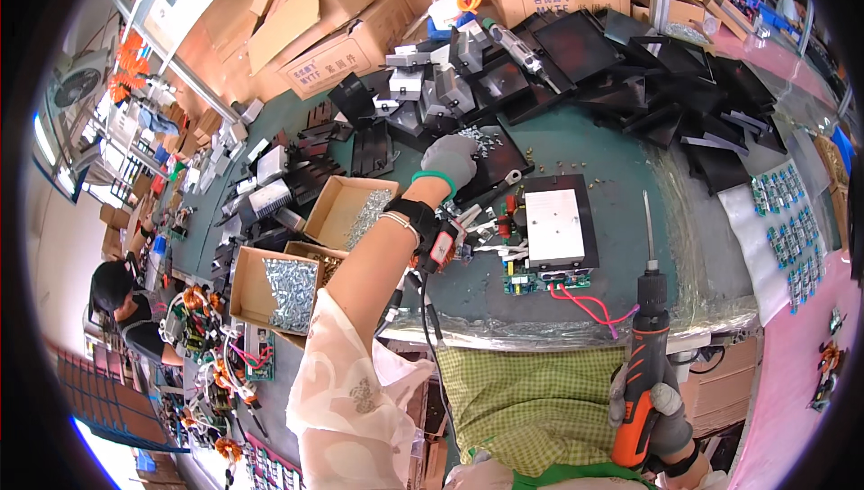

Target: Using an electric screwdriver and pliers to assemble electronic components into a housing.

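Observation:
My left hand, in a grey glove, reaches over a black metal tray at the far middle of the bench. Its curled fingers are at a small heap of silver screws on that tray; whatever they pinch is hidden. At the lower right, my right hand, also gloved, is wrapped round an orange and black cordless drill, whose long bit points up and away. Between the hands lies a circuit board with a white plate on top and a red wire loop at its near edge.
Cardboard boxes of screws stand left of my forearm. Black metal casings pile up along the back, with another power screwdriver on them. Small green boards lie at right. Another person is at far left.

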A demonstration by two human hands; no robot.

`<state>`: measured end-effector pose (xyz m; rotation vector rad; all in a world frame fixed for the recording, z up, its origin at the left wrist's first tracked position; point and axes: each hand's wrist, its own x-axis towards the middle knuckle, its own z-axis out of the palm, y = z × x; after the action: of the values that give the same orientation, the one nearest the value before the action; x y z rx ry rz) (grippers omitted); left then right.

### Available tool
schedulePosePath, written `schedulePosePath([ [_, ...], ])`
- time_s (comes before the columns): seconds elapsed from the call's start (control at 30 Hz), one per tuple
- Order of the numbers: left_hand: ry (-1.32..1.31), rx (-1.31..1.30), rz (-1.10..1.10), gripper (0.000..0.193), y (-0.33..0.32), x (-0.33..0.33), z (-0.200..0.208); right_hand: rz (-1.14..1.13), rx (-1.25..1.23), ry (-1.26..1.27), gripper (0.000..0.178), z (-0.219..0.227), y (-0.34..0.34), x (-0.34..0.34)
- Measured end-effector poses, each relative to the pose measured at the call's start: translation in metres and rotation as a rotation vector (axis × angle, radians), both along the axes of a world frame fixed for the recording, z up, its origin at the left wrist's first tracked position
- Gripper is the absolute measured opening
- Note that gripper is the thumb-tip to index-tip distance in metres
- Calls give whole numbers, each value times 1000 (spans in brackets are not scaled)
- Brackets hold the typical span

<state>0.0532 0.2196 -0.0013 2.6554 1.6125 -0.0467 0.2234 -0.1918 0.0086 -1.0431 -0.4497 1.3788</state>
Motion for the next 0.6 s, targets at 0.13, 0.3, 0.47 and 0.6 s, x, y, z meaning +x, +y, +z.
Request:
schedulePosePath([
  [0.13, 18, -1, 73, 25, 12, 10, -14, 162, -47, 119, 57, -9, 3, 10],
  [0.3, 85, 16, 114, 24, 7, 20, -14, 104, -23, 130, 57, -14, 4, 7],
  [0.47, 132, 41, 118, 22, -1, 21, -6, 105, -5, 98, 56, -10, 0, 4],
  [0.6, -500, 246, -64, 9, -28, 0, 30, 180, -6, 124, 66, -10, -3, 10],
])
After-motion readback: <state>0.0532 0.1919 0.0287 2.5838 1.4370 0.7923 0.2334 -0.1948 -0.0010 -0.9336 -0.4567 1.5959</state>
